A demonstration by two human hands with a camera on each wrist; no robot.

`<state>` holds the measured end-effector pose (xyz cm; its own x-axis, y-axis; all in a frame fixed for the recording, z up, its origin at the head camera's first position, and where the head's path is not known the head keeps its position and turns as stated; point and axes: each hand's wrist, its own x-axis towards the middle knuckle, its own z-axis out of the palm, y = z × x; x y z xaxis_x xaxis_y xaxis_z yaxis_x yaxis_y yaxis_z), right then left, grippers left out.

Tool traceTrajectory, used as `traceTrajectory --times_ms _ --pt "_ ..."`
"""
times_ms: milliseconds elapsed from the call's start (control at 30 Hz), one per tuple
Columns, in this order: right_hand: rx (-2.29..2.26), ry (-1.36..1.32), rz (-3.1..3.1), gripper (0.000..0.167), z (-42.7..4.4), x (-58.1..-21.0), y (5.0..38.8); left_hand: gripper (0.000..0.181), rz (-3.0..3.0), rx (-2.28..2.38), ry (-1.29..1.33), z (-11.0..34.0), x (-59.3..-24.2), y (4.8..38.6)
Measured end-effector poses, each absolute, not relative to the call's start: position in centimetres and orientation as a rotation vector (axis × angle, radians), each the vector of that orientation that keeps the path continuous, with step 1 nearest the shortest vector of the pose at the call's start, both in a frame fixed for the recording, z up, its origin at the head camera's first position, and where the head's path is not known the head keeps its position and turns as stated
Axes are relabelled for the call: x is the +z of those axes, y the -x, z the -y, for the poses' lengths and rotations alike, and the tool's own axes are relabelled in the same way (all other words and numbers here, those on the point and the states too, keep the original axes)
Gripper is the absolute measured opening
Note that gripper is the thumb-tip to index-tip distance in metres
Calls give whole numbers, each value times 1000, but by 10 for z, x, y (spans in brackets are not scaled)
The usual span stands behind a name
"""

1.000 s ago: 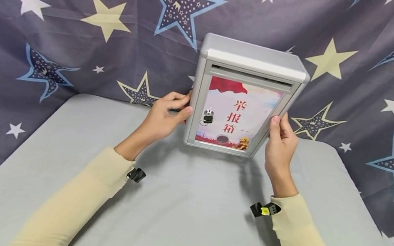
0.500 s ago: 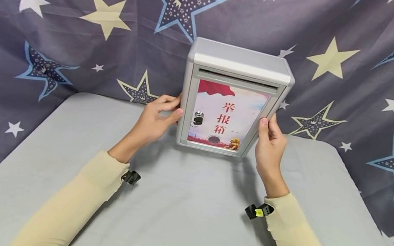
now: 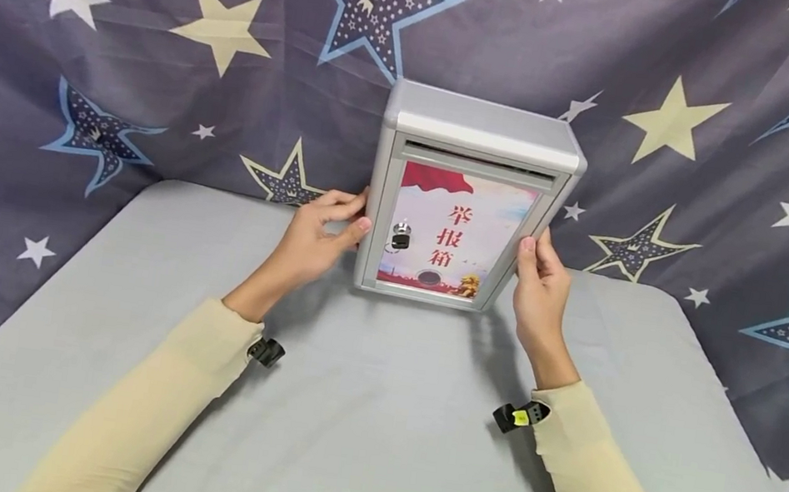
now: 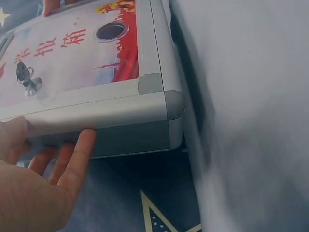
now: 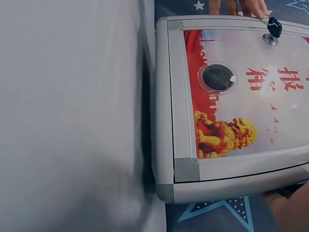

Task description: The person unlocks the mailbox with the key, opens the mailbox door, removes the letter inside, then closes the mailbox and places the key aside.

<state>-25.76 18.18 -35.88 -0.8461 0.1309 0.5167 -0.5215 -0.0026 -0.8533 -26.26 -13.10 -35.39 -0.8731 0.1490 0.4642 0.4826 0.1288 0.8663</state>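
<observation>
Presently, silver box [image 3: 487, 129]: front closed, slot [image 3: 478, 159] and round window [image 5: 218, 78] dark; I cannot make out contents.
Lock [image 5: 270, 39]: black key [image 5: 274, 27] at it.
Left hand [image 3: 311, 244]: pinching the left side, thumb frontward.
Right hand [image 3: 542, 292]: pinching the right side likewise.
Box position: between both hands, slot uppermost, at the grey table's [image 3: 369, 427] far end; contact with it I cannot tell.

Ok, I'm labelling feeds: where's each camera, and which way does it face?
Head: on the head, facing forward and down; silver rectangular metal box, left hand, right hand, cream fabric sleeves.
Left wrist: on it, facing the box's left edge; both hands, partly.
Right wrist: on it, facing the box's lower front; both hands, partly.
Wrist views share the round dark window.
</observation>
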Motion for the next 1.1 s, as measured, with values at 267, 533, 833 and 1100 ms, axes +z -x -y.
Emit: traceTrajectory --times_ms 267,533,833,1100 --pt "1942 -393 1837 43 -183 -363 261 48 2181 -1830 590 128 -359 266" --pt "1980 -408 1810 43 -182 -366 264 48 2171 -1822 586 129 -362 265" --pt "2035 -390 1772 45 -178 -367 265 48 2173 -1823 574 130 -363 263" --pt "1940 -385 1792 45 -179 -373 267 49 2156 -1876 529 128 -368 263"
